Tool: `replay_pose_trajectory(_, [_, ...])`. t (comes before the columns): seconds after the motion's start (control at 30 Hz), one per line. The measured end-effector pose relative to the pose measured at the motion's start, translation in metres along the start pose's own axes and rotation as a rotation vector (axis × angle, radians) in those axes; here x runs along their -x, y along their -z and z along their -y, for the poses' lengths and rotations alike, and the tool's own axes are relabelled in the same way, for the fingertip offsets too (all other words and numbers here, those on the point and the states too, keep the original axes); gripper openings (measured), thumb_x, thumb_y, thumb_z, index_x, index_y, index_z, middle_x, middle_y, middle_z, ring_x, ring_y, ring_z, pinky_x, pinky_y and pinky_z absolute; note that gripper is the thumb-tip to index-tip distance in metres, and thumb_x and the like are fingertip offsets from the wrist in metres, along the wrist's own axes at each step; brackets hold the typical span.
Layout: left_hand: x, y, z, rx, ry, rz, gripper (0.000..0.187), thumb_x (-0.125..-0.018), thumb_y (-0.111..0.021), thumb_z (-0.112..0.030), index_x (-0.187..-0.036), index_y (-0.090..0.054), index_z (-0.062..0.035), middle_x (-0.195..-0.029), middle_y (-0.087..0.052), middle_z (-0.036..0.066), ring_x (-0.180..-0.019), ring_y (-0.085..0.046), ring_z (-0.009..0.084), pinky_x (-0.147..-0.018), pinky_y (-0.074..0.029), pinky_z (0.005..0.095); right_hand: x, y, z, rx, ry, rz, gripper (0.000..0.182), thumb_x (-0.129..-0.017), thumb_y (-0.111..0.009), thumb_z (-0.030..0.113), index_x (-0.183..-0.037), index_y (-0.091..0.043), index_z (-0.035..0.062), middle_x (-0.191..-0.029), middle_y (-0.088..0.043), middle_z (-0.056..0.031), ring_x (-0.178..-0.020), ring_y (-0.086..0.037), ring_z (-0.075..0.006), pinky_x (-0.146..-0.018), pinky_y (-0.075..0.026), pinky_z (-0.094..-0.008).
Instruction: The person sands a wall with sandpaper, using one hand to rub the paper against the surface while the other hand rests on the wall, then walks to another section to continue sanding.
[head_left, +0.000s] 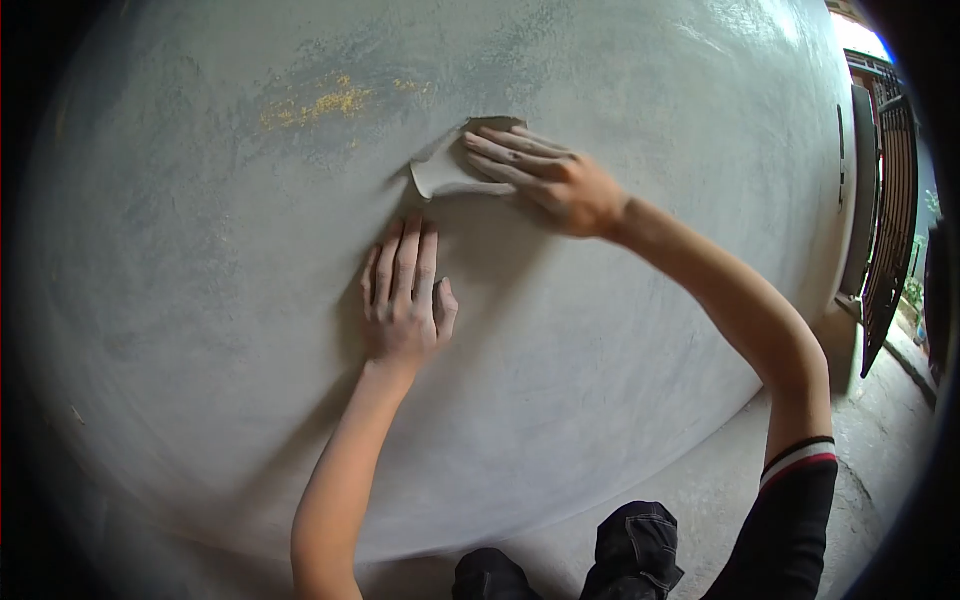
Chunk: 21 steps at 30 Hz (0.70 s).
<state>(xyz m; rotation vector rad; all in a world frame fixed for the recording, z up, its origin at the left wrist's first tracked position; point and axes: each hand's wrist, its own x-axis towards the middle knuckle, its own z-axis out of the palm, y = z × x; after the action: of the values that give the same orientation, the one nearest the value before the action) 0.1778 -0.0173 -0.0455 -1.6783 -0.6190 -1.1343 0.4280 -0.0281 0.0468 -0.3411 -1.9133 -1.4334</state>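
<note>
We see the right hand (pixel 545 180) pressed flat, fingers stretched out, on a pale grey, curled sheet of sandpaper (pixel 445 170) that lies against the smooth grey plastered wall (pixel 200 300). The sheet sits just below a patch of yellow specks (pixel 325 102) on the wall. The left hand (pixel 403 295) rests open and empty, palm on the wall, just under the sheet and apart from it. At the right edge we make out a dark metal grille door (pixel 890 220).
</note>
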Motion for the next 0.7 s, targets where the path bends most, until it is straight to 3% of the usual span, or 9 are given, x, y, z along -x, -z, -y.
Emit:
replay_pose_trajectory(0.13, [0.002, 0.000, 0.002, -0.048, -0.024, -0.010, 0.049, -0.092, -0.042, -0.026, -0.134, -0.049, -0.0021, -0.141, -0.047, 0.013, -0.131, -0.042, 0.0289, -0.107, -0.034, 0.0423, -0.010, 0.004, -0.098, 0.229, -0.083, -0.064, 0.028, -0.088, -0.056, 0.016, -0.114, -0.064, 0.0110, -0.120, -0.063, -0.0098, -0.096, -0.066, -0.0277, -0.076, -0.056, -0.0403])
replay_pose_trajectory(0.17, [0.003, 0.000, 0.001, -0.037, -0.025, -0.012, 0.049, -0.092, -0.042, -0.026, -0.134, -0.049, -0.0022, -0.141, -0.047, 0.013, -0.131, -0.042, 0.0287, -0.107, -0.034, 0.0423, -0.033, 0.016, -0.109, 0.417, -0.685, 0.212, 0.029, -0.089, -0.055, 0.019, -0.116, -0.063, 0.0130, -0.111, -0.066, -0.0118, -0.090, -0.067, -0.0294, -0.075, -0.057, -0.0390])
replay_pose_trajectory(0.2, [0.003, -0.001, 0.000, -0.028, -0.022, -0.024, 0.049, -0.092, -0.042, -0.025, -0.134, -0.049, -0.0022, -0.141, -0.047, 0.013, -0.131, -0.042, 0.0286, -0.107, -0.034, 0.0423, -0.038, 0.021, -0.098, 0.356, -0.679, -0.069, 0.024, -0.092, -0.052, 0.013, -0.113, -0.060, 0.0052, -0.100, -0.068, -0.0111, -0.084, -0.068, -0.0241, -0.072, -0.057, -0.0340])
replay_pose_trajectory(0.4, [0.002, -0.001, -0.002, -0.006, -0.013, -0.028, 0.050, -0.090, -0.045, -0.022, -0.135, -0.048, -0.0020, -0.140, -0.047, 0.014, -0.130, -0.043, 0.0298, -0.107, -0.034, 0.0424, 0.015, 0.010, -0.004, 0.014, 0.079, 0.000, 0.043, -0.084, -0.062, 0.015, -0.127, -0.057, 0.0135, -0.133, -0.055, -0.0064, -0.115, -0.058, -0.0247, -0.089, -0.055, -0.0371])
replay_pose_trajectory(0.47, [0.003, 0.000, 0.000, 0.002, -0.029, 0.005, 0.049, -0.091, -0.043, -0.023, -0.135, -0.049, -0.0020, -0.140, -0.047, 0.014, -0.130, -0.043, 0.0300, -0.107, -0.034, 0.0426, 0.007, 0.023, -0.042, 0.136, 0.089, 0.159, 0.031, -0.085, -0.059, 0.008, -0.116, -0.062, 0.0073, -0.122, -0.062, -0.0118, -0.110, -0.061, -0.0285, -0.090, -0.054, -0.0391])
replay_pose_trajectory(0.5, [0.003, -0.003, -0.001, -0.021, -0.046, -0.023, 0.048, -0.093, -0.041, -0.024, -0.135, -0.048, -0.0021, -0.140, -0.047, 0.014, -0.129, -0.044, 0.0299, -0.106, -0.035, 0.0425, -0.002, 0.018, -0.065, 0.170, 0.017, 0.029, 0.025, -0.087, -0.059, 0.010, -0.111, -0.064, 0.0063, -0.118, -0.064, -0.0129, -0.108, -0.062, -0.0289, -0.083, -0.056, -0.0379])
replay_pose_trajectory(0.53, [0.003, -0.004, -0.001, -0.024, -0.049, -0.017, 0.048, -0.093, -0.041, -0.024, -0.135, -0.048, -0.0021, -0.140, -0.047, 0.014, -0.129, -0.044, 0.0299, -0.106, -0.035, 0.0425, -0.007, 0.016, -0.089, 0.248, -0.393, 0.096, 0.026, -0.086, -0.059, 0.011, -0.111, -0.063, 0.0056, -0.116, -0.064, -0.0136, -0.106, -0.062, -0.0291, -0.077, -0.058, -0.0363])
replay_pose_trajectory(0.6, [0.004, -0.006, 0.000, -0.023, -0.055, -0.033, 0.048, -0.093, -0.039, -0.025, -0.135, -0.049, -0.0021, -0.140, -0.047, 0.014, -0.129, -0.044, 0.0296, -0.106, -0.035, 0.0425, -0.026, -0.001, -0.089, 0.221, -0.661, -0.047, 0.035, -0.086, -0.059, 0.010, -0.120, -0.059, 0.0062, -0.118, -0.063, -0.0137, -0.108, -0.062, -0.0285, -0.079, -0.058, -0.0350])
replay_pose_trajectory(0.7, [0.005, -0.001, -0.002, -0.008, -0.037, -0.020, 0.047, -0.093, -0.040, -0.024, -0.133, -0.050, -0.0014, -0.139, -0.048, 0.015, -0.129, -0.044, 0.0301, -0.106, -0.035, 0.0427, 0.008, -0.014, -0.030, 0.255, -0.118, -0.015, 0.052, -0.081, -0.063, 0.009, -0.132, -0.052, 0.0091, -0.133, -0.055, -0.0087, -0.116, -0.058, -0.0276, -0.095, -0.052, -0.0351])
